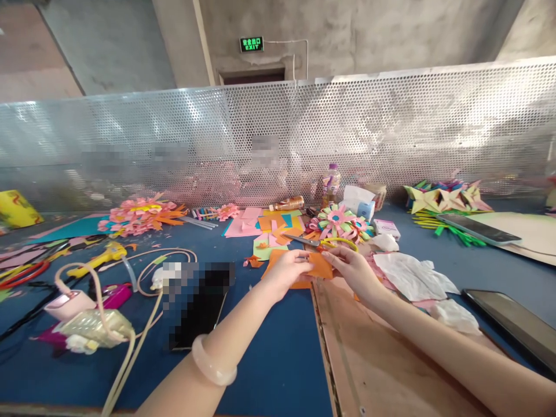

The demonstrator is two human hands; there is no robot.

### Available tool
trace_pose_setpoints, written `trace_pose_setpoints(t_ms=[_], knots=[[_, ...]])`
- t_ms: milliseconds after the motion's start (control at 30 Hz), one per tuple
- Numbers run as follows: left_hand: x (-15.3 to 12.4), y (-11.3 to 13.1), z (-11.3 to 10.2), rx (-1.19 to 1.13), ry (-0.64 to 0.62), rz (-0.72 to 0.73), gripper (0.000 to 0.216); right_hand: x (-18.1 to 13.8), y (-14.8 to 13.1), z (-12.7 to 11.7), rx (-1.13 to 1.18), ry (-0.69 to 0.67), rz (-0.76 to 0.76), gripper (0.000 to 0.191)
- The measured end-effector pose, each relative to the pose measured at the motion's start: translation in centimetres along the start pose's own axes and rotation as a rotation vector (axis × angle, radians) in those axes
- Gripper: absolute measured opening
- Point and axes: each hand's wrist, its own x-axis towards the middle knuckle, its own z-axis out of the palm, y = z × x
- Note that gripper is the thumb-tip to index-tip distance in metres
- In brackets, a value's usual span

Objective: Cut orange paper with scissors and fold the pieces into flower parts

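Note:
A small piece of orange paper (320,265) is held between my two hands, low over the table. My left hand (289,272) pinches its left edge, with a pale bangle on that wrist. My right hand (350,267) grips the right edge between thumb and fingers. More orange paper lies beneath and to the left of my hands, partly hidden by them. Just beyond my fingers are scissors (299,239) and a yellow-handled tool (343,242). Pink, yellow and green paper sheets (245,225) are spread behind.
Paper flowers (339,220) and a bottle (332,182) stand ahead. Phones (204,307) lie on both sides. To the left are a yellow glue gun (102,259) and cables around a power strip (91,330). Crumpled tissues (412,275) lie right. A perforated metal screen (369,127) borders the back.

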Motion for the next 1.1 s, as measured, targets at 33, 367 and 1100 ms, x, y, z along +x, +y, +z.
trace_pose_setpoints(t_ms=[33,367,1100], knots=[[0.1,0.0,-0.1,0.022,0.034,0.019,0.023,0.0,0.1,0.1,0.014,-0.003,-0.006,0.030],[0.3,0.6,-0.4,0.082,0.080,0.033,0.026,-0.1,0.1,-1.0,-0.178,-0.217,-0.270,0.019],[-0.2,0.9,-0.1,0.239,-0.036,0.281,0.045,-0.2,-0.1,-0.8,-0.256,-0.018,-0.290,0.026]])
